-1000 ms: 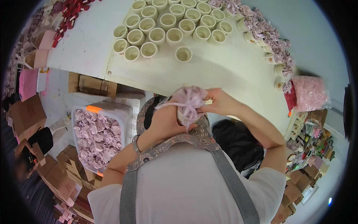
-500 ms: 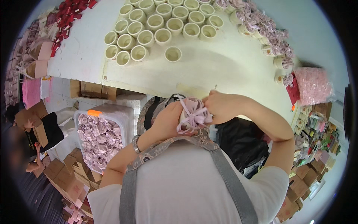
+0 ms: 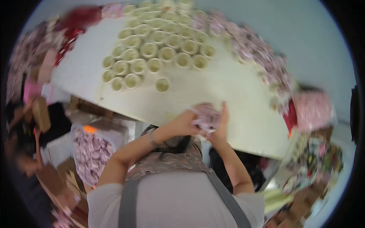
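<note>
My left hand [image 3: 188,122] is closed round a pale lilac satin pouch [image 3: 207,118], above the table's near edge. In the earlier frame a ribbon bow and what seems a cream cup under the pouch show; now blur hides these details. On the pouch's right side is my right hand [image 3: 222,127], its fingers stretched out and pointing away from me. Whether its palm presses on the pouch is unclear. Beyond my hands a single cream cup [image 3: 162,85] stands apart in front of several rows of like cups [image 3: 154,65].
Cups topped with lilac pouches [image 3: 262,57] line the table's [image 3: 228,87] right edge. Red items [image 3: 70,41] lie far left, a pink plastic-wrapped bundle [image 3: 311,110] right. Below left, a clear bin [image 3: 107,133] holds lilac pouches. A person [image 3: 24,159] handles a cardboard box [image 3: 40,114].
Both hands have carried the pouch away from my chest, out over the table's edge. My right hand's bent fingers have straightened. The whole view has shifted and blurred.
</note>
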Demonstrator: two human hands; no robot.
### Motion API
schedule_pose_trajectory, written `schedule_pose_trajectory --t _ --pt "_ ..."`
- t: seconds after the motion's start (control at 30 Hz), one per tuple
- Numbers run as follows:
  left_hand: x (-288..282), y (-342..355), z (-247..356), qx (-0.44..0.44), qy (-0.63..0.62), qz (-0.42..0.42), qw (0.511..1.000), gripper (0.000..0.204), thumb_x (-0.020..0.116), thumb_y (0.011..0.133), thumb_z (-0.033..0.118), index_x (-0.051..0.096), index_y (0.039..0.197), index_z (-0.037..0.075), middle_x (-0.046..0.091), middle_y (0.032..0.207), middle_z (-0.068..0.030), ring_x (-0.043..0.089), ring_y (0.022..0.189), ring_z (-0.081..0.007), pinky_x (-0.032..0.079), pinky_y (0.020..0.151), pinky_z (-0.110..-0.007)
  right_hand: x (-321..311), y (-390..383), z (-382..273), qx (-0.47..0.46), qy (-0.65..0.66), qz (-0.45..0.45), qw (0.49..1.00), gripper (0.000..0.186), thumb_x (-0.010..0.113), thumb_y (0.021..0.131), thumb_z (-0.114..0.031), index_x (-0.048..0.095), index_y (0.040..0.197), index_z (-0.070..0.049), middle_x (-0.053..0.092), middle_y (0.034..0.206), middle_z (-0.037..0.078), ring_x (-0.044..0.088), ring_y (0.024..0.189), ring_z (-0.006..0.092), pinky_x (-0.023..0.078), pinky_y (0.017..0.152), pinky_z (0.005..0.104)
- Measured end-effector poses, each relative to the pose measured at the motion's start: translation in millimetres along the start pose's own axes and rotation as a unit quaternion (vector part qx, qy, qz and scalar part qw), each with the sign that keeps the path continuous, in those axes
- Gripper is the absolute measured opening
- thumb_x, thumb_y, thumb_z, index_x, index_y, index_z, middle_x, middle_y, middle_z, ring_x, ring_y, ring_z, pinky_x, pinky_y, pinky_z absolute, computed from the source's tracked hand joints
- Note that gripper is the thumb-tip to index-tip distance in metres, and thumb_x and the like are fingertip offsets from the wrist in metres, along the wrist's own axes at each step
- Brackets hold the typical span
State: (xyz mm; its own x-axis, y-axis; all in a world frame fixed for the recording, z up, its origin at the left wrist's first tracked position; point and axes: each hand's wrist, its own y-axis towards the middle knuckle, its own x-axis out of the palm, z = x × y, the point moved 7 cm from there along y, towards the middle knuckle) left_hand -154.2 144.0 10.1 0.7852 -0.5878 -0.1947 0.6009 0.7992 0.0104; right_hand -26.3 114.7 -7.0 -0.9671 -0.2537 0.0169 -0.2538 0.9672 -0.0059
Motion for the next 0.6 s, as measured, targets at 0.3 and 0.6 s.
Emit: schedule_pose_trajectory --t 0.3,0.6 --pt "-43 -35 -54 -0.120 0.108 0.184 0.970 0.072 0.062 0.083 0.018 0.027 0.142 0.001 0.031 0.146 -0.0211 0.034 0.133 -0.0347 0.028 0.111 -0.040 -263 128 121 -0.157 -0.488 0.361 0.779 0.079 0.086 0.056 -0.003 0.047 0.124 0.005 0.052 0.126 0.020 0.058 0.106 0.0306 0.048 0.091 0.0394" --pt "-59 -497 -169 -0.581 0.082 0.627 0.512 0.046 0.060 0.078 0.011 0.051 0.123 0.004 0.049 0.123 -0.0218 0.054 0.106 -0.0384 0.046 0.091 -0.043 -320 178 158 0.164 -0.581 0.436 0.667 0.109 0.083 0.061 -0.046 0.028 0.132 0.014 0.048 0.118 0.035 0.054 0.104 0.0446 0.048 0.082 0.0526"
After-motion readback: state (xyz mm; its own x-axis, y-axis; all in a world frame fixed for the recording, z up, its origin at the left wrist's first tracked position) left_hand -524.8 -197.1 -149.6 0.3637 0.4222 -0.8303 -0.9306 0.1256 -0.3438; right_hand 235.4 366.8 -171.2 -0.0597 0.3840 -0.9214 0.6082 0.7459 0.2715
